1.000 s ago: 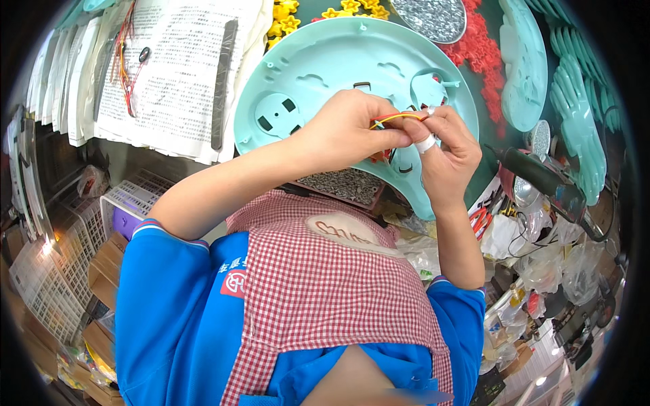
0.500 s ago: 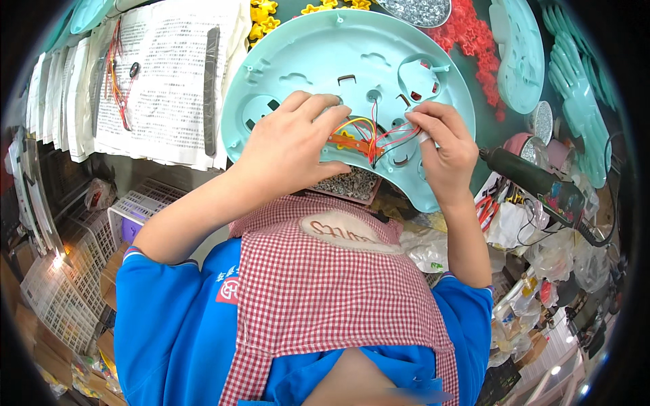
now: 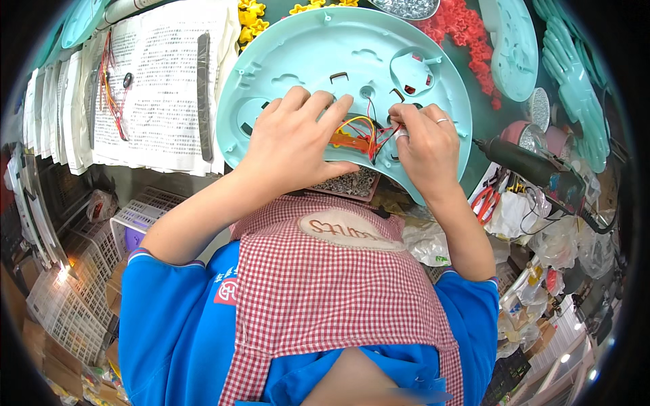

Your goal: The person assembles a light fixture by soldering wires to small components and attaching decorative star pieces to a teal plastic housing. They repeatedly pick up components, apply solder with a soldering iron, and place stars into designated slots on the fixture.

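Observation:
A turquoise plastic shell [image 3: 305, 51] with moulded posts and holes lies before me, its hollow inside facing up. My left hand [image 3: 296, 141] rests over its near left part, fingers spread and thumb stretched along the near edge. Beside that hand sits a narrow orange-brown circuit board [image 3: 350, 141] with red, yellow and black wires [image 3: 369, 125] rising from it. My right hand [image 3: 428, 143] is over the shell's right part, thumb and forefinger pinched on thin wires. The exact wire ends are hidden by its fingers.
Printed sheets [image 3: 159, 88] with a spare wire bundle [image 3: 112, 88] lie at left. Yellow star-shaped parts [image 3: 252, 24], red plastic parts [image 3: 464, 40] and a bowl of screws [image 3: 406, 7] stand behind. A dark power screwdriver [image 3: 521, 166] lies at right, near more turquoise parts [image 3: 572, 88].
My right hand has moved left and inward with the wires, nearer the circuit board. My left hand stays nearly in place. The whole view has shifted slightly.

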`<act>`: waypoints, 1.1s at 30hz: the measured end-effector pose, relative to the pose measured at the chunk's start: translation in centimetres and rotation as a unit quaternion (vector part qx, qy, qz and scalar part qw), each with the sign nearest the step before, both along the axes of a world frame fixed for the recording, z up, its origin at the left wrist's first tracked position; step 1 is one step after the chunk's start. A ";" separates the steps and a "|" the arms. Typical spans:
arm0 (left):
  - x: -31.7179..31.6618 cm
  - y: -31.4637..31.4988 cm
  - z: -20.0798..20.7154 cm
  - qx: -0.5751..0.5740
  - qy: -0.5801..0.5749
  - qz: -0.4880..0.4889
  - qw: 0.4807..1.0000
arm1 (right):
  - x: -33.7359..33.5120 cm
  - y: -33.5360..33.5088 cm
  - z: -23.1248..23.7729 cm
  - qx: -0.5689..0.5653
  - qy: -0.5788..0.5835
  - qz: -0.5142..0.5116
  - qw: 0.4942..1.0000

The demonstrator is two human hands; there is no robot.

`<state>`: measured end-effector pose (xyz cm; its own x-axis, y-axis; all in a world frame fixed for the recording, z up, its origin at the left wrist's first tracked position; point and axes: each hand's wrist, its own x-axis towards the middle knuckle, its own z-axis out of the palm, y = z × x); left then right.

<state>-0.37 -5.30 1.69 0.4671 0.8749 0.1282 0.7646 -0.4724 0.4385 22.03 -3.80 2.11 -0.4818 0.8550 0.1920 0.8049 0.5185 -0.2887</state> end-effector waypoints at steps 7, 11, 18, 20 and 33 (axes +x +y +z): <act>-1.5 -1.8 0.9 0.060 -0.019 0.022 0.998 | 1.1 2.1 3.5 -0.328 0.164 -0.081 0.927; -7.9 -6.3 -2.7 0.163 0.049 -0.024 0.985 | 7.1 8.0 0.9 0.075 0.129 -0.243 0.959; -13.9 1.3 1.3 0.353 0.055 0.084 0.930 | 12.2 11.1 -2.6 0.095 0.072 -0.284 0.951; -18.3 8.3 2.0 0.397 0.105 0.228 0.883 | 13.3 10.9 -2.9 0.081 0.060 -0.298 0.949; -22.9 20.0 0.6 0.358 0.142 0.287 0.877 | 14.3 13.2 -4.0 -0.005 -0.120 -0.401 0.908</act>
<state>-23.32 14.66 2.24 0.0784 0.7187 0.6909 0.9969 -0.0514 -0.0596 36.35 9.39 -1.92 0.2702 0.9505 0.1535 0.9627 -0.2644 -0.0573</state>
